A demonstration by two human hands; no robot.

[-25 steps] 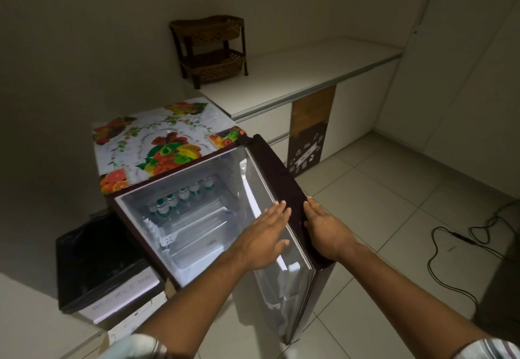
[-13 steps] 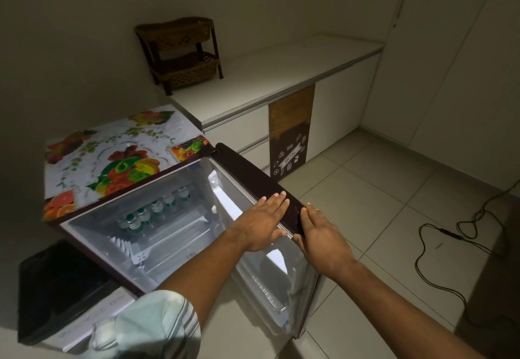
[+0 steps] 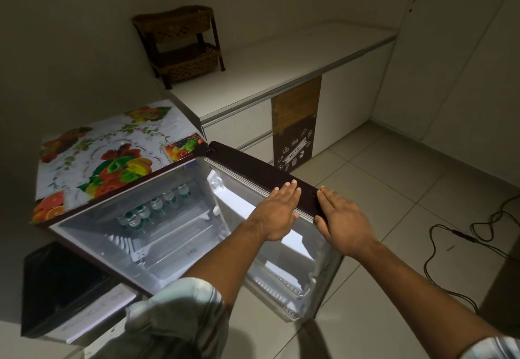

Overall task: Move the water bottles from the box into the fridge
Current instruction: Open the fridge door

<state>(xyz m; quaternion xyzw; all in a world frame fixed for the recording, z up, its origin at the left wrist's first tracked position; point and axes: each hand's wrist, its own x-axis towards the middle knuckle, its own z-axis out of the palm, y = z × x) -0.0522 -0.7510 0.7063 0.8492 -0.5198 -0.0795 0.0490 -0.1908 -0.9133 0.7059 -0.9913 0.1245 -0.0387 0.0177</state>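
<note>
1. Both hands lie flat with fingers straight on the top edge of the glossy dark maroon fridge door [image 3: 253, 173]. The left hand [image 3: 277, 209] rests toward the inner, lit side and the right hand [image 3: 342, 223] toward the outer face. Neither holds anything.
2. If the door is swung shut from here, the left fingers sit closest to the seal and could be pinched against the cabinet.
3. The small clear plastic water bottles with green labels [image 3: 153, 208] stand upright in a close row at the back of an upper shelf. A hard slam could rock these light, narrow-based bottles into one another.
4. I cannot tell where the box is, so I cannot judge how many bottles remain outside.
5. The thin black cable [image 3: 450, 234] loops across the pale tiled floor to the right, a trip risk in this dim room.
6. The white moulded plastic fridge interior [image 3: 180, 246] looks smooth and hard, with clear shelves.
7. The shiny fruit-printed plastic cover [image 3: 104, 156] on the fridge top looks slippery.
8. A brown woven two-tier rack [image 3: 180, 43] stands on the matte white desk [image 3: 281, 57] beyond.
</note>
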